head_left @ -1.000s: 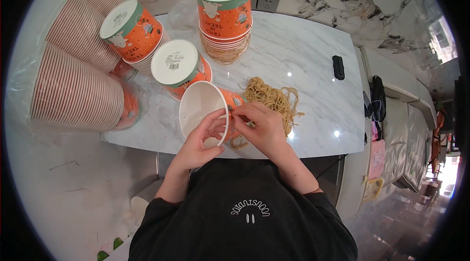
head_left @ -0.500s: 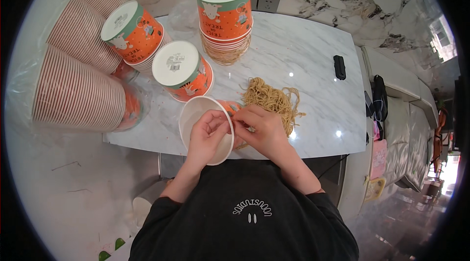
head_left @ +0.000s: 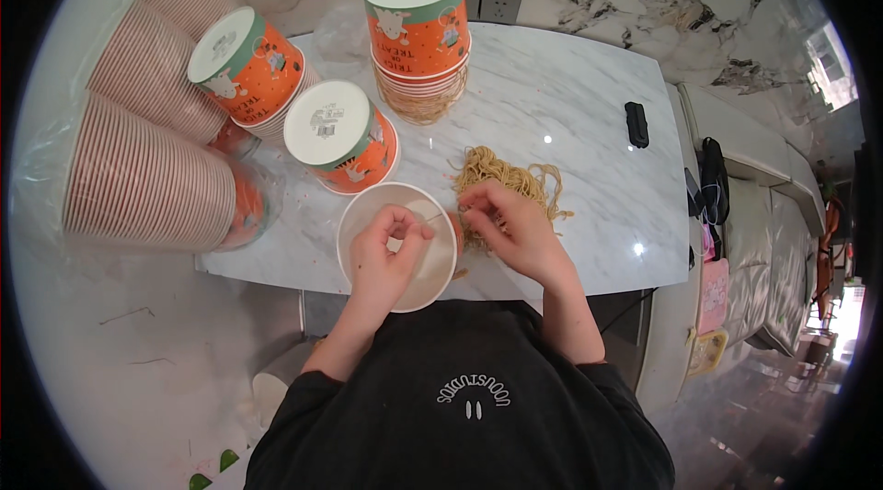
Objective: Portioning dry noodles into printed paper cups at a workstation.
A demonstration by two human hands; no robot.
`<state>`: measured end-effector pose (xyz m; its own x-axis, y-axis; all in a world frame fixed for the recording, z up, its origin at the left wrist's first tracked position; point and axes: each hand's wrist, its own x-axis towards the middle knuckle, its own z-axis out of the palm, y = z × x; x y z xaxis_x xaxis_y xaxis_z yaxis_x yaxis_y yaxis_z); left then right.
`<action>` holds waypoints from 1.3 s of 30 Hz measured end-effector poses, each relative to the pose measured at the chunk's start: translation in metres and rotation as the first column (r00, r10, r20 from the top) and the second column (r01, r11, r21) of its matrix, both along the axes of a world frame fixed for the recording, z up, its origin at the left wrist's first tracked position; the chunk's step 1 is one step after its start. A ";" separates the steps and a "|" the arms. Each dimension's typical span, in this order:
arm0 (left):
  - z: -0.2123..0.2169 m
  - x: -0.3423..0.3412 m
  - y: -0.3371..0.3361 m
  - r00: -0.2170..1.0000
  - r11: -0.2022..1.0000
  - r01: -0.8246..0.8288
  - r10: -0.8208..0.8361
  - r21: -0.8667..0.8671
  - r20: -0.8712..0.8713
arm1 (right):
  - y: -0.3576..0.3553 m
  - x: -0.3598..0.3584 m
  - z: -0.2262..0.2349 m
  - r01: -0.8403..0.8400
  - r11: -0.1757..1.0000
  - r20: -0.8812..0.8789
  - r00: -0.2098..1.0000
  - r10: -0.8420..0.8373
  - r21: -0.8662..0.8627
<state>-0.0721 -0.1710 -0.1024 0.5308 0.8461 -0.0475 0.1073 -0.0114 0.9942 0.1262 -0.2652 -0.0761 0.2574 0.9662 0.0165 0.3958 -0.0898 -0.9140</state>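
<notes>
A paper bucket, white inside and orange outside, stands at the table's near edge with its mouth toward me. My left hand is over that mouth, thumb and fingers pinched on a thin cord that stretches toward the bucket's right rim. Just outside this rim, my right hand has its fingertips drawn together; what they hold is too small to make out. Partly behind the right hand lies a loose pile of tan cords.
Upside-down orange buckets stand beyond: a single one, a stack to the left, and another stack with cords around its lower rims. Tall nested buckets in clear plastic fill the left side. A black object lies far right.
My right hand has moved slightly right and up, away from the left hand, opening a gap at the rim. The bucket's mouth has turned more toward me.
</notes>
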 end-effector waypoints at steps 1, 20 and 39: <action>0.003 -0.002 0.000 0.996 0.995 -0.013 0.021 0.099 -0.082 | 0.000 0.001 0.000 0.005 1.000 0.002 1.000 -0.005 0.001; 0.040 0.034 0.060 0.722 0.630 0.691 -0.581 0.354 -0.376 | 0.001 -0.002 0.002 0.115 0.964 -0.081 0.992 -0.098 0.240; 0.021 0.018 0.055 0.851 0.895 0.445 -0.436 -0.039 -0.293 | 0.018 0.000 -0.024 -0.126 0.924 0.311 0.950 0.008 0.361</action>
<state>-0.0537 -0.1164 -0.0817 0.8149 0.5303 -0.2339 0.3637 -0.1536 0.9188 0.1259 -0.2470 -0.0999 0.1182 0.8885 0.4433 0.6478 0.2694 -0.7126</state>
